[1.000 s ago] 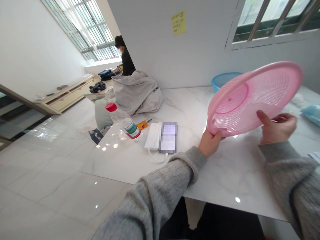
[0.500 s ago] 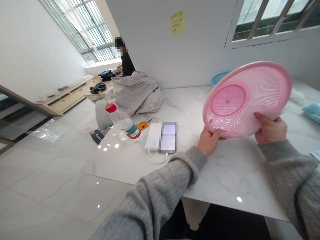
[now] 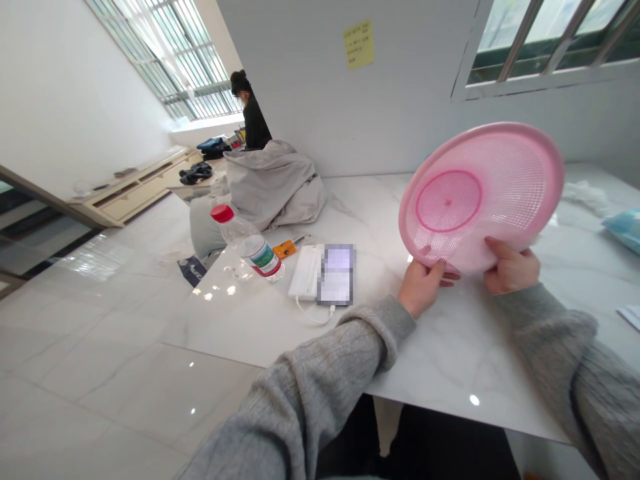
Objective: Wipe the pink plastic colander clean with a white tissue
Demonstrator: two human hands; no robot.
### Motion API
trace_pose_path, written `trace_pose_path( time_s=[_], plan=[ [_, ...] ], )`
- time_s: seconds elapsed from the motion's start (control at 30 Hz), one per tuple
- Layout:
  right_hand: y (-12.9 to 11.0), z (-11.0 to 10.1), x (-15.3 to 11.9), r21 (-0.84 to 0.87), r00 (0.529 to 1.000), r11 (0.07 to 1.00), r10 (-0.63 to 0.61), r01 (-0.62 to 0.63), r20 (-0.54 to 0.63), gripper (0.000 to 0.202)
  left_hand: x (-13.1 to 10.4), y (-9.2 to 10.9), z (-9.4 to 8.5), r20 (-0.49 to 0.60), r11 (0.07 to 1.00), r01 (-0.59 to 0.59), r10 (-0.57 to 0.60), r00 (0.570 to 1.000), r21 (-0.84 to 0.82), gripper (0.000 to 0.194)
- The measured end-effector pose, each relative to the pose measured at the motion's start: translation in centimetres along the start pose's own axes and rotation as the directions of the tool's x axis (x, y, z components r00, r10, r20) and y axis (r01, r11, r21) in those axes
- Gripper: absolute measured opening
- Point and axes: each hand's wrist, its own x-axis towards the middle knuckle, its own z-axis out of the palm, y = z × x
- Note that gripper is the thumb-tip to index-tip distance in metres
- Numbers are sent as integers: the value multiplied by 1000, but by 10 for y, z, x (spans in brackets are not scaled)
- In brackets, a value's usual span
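A pink mesh basket (image 3: 520,167) is held up over the table, tilted so that its inside faces me. My left hand (image 3: 421,285) grips its lower left rim, thumb in front and fingers behind. Inside the lower part of the basket, my right hand (image 3: 514,265) presses a thin whitish sheet (image 3: 473,252), like a wipe or tissue, against the mesh. The thumb of that hand lies over the sheet, and its other fingers are partly hidden.
On the white marbled table (image 3: 440,360) lie a phone (image 3: 336,275), a white power bank (image 3: 305,272) and an orange item (image 3: 285,249). A red-capped bottle (image 3: 255,250) stands left, before a grey cloth heap (image 3: 280,187). A blue packet (image 3: 625,227) lies right; a person (image 3: 256,123) is far back.
My right hand has moved left along the lower part of the basket with the whitish sheet. The basket has shifted slightly left and now covers the blue thing behind it almost entirely.
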Motion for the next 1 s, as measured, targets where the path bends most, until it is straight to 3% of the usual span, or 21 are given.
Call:
trace_pose_path(
  time_s=[0.27, 0.4, 0.5, 0.6, 0.67, 0.73, 0.83, 1.0],
  plan=[
    [-14, -5, 21, -50, 998, 998, -36, 34, -52, 40, -1, 11, -20, -178, 948, -113, 172, 969, 299, 48],
    [-14, -9, 30, -69, 999, 997, -45, 44, -7, 40, 0, 18, -26, -261, 952, -168, 235, 936, 254, 54],
    [-11, -10, 30, -57, 999, 998, -39, 37, -17, 36, -2, 20, -22, -218, 981, -176, 191, 957, 86, 77],
    [-6, -7, 20, -20, 1000, 1000, 18, -18, 4, 37, -5, 19, -14, -67, 992, -119, 117, 991, -33, 106],
    [-3, -4, 11, -14, 994, 996, 87, -86, 60, 39, -6, 17, -10, 38, 996, -59, 61, 997, -72, 105],
    [0, -1, 4, -11, 993, 994, 106, -105, 60, 36, -4, 14, -9, 71, 996, -29, 35, 997, -85, 90],
    [0, 0, 3, 11, 993, 995, 100, -101, 70, 35, 2, 9, -13, 33, 995, -74, 76, 997, -66, 79],
    [-7, -7, 23, -1, 998, 998, 59, -59, 15, 35, 6, 10, -24, -42, 981, -188, 186, 982, -45, 86]
  ],
)
